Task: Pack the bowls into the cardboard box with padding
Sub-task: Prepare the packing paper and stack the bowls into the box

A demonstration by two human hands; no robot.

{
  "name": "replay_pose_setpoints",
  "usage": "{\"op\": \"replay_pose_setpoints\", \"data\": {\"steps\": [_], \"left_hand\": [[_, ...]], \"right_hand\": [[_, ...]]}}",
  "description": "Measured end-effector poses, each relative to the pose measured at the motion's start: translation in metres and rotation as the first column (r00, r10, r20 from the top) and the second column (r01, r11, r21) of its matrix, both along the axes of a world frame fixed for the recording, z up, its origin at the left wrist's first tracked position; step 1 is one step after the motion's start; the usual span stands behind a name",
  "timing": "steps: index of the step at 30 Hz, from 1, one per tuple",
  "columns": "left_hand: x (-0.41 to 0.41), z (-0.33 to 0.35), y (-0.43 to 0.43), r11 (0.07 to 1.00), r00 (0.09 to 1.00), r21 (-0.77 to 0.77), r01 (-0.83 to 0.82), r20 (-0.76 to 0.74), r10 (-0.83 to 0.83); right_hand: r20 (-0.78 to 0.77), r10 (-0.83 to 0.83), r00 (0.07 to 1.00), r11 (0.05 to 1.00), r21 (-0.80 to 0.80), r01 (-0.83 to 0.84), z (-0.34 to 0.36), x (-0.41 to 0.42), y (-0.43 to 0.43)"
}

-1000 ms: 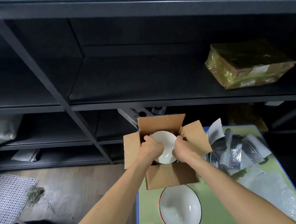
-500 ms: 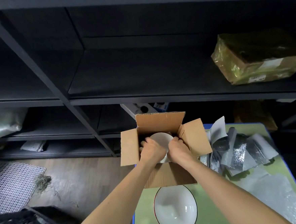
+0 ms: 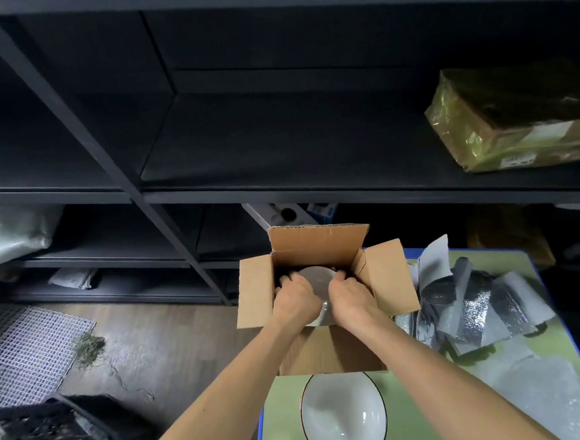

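View from above, looking down past two bare forearms that reach forward over a green table (image 3: 284, 411) with a blue edge; an open cardboard box (image 3: 328, 351) stands at the table's far left end, its four flaps spread outward. Both hands are inside the box opening; the left hand (image 3: 296, 302) curls round the left side of a small white bowl (image 3: 315, 275) and the right hand (image 3: 351, 299) curls round its right side, so the bowl is held between them, fingers tucked over its rim. The small bowl sits below the level of the flaps, tilted toward the camera; whether it touches the bottom of the box cannot be seen.

Just in front of the box, near the viewer, a larger white bowl (image 3: 343, 417) with a thin dark rim rests upright on the table, between the two forearms and apart from both. To the right of the box lies a loose heap of silver padding sheets (image 3: 473, 305), crumpled and overlapping; nearer the viewer on the right lies a pale sheet of bubble wrap (image 3: 551, 397).

Behind the table stands dark metal shelving (image 3: 208, 146); on its upper right shelf sits a parcel (image 3: 511, 120) wrapped in yellowish film. To the left, a wooden floor (image 3: 160, 352) holds a white mesh mat (image 3: 26, 351) and a black crate (image 3: 56, 433) with straw-like strands around it.
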State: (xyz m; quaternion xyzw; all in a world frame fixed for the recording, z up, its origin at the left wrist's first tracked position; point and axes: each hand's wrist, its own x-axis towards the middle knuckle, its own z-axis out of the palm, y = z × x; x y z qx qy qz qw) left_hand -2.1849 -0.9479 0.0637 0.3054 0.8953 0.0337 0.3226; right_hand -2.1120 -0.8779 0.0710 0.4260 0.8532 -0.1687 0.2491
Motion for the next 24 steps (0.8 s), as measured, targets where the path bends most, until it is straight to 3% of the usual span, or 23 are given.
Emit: {"op": "replay_pose_setpoints", "data": {"steps": [9,13,16,20,24], "left_hand": [[0.002,-0.002,-0.002,0.992,0.998,0.114,-0.056,-0.015,0.058],[0.001,0.004,-0.004,0.992,0.997,0.113,0.057,-0.057,-0.051],[-0.006,0.021,-0.014,0.962,0.987,0.238,0.133,-0.119,-0.107],[-0.021,0.038,-0.052,0.854,0.945,0.492,0.166,-0.326,0.004],[-0.025,0.028,-0.084,0.864,0.967,0.503,0.022,-0.232,0.11]], "right_hand": [[-0.004,0.009,1.0,1.0,0.013,-0.009,0.001,-0.003,0.001],[0.02,0.028,0.999,1.0,0.003,-0.028,0.001,-0.004,0.001],[-0.009,0.04,0.999,0.999,0.028,-0.04,0.004,-0.006,0.001],[-0.037,0.099,0.994,0.995,0.015,-0.098,0.011,-0.01,-0.006],[0.037,0.094,0.995,0.994,0.044,-0.096,0.006,-0.021,-0.023]]}}
